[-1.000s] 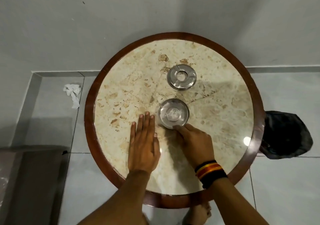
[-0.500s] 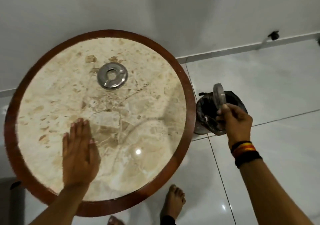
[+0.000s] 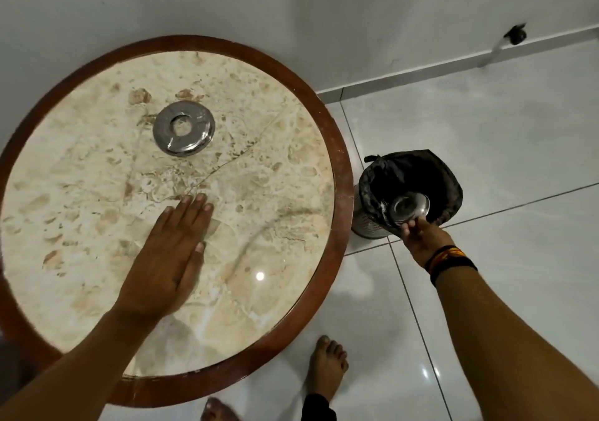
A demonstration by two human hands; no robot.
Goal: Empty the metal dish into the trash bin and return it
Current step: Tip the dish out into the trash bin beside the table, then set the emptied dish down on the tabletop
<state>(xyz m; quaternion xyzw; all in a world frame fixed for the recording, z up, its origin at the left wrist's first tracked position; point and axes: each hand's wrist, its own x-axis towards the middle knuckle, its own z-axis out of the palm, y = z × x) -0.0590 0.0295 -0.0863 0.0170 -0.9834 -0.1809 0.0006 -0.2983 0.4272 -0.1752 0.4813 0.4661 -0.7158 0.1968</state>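
My right hand (image 3: 421, 237) grips the near rim of a small round metal dish (image 3: 410, 206) and holds it over the open mouth of the trash bin (image 3: 411, 168), a metal can lined with a black bag, standing on the floor right of the table. The dish faces me and looks tilted. My left hand (image 3: 168, 258) lies flat, fingers together, on the round marble table (image 3: 97, 193). A metal ring-shaped lid (image 3: 183, 128) with a centre hole rests on the table's far part.
The table has a dark wooden rim (image 3: 342, 174) close to the bin. White floor tiles (image 3: 486, 129) surround it, with the wall behind. My bare feet (image 3: 327, 368) stand by the table's near right edge. A small dark fitting (image 3: 517, 35) sits on the skirting.
My right hand has lifted the dish off the table, carried it right and lowered it over the bin's opening. My left hand stays flat on the table. The view has shifted right.
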